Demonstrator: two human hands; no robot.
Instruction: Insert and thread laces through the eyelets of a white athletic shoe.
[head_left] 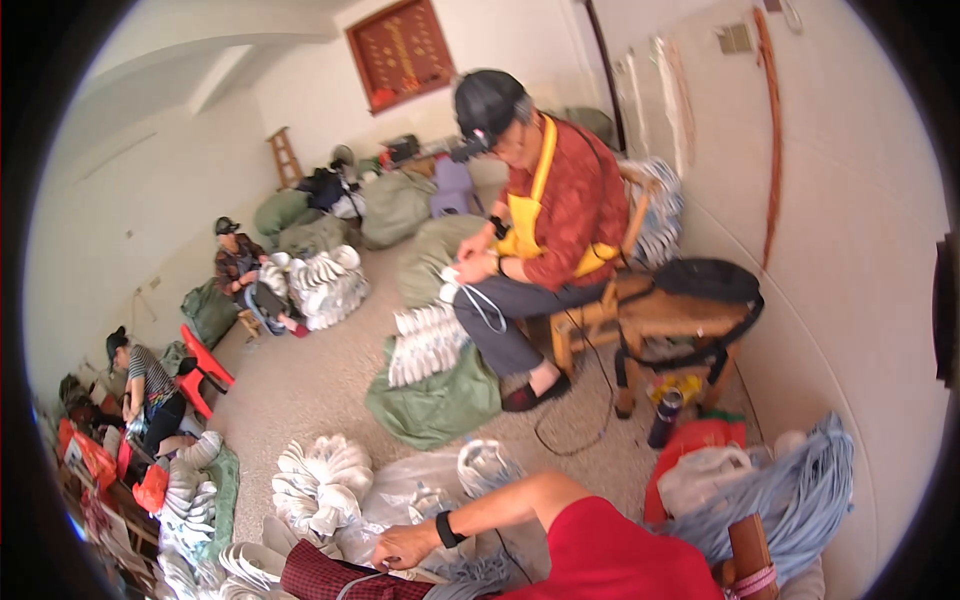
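Note:
My right hand (405, 547), wearing a black wristband, is low in the head view, with the red sleeve behind it. Its fingers are curled closed over a dark red checked cloth (325, 572). A thin light grey-blue cord (362, 580) runs from under the fingers down across this cloth. Just beyond the hand, white curved pieces (322, 482) lie in a fanned pile, and more of them (486, 466) rest on clear plastic. Loose grey-blue cords (478, 571) lie next to my wrist. My left hand is out of view.
A co-worker in a yellow apron (524, 220) sits ahead beside a wooden stool (672, 318) bearing a black bag. To the right are a dark bottle (665, 418) and a bundle of blue cords (800, 500). Two people sit farther left. Green sacks (400, 208) stand behind.

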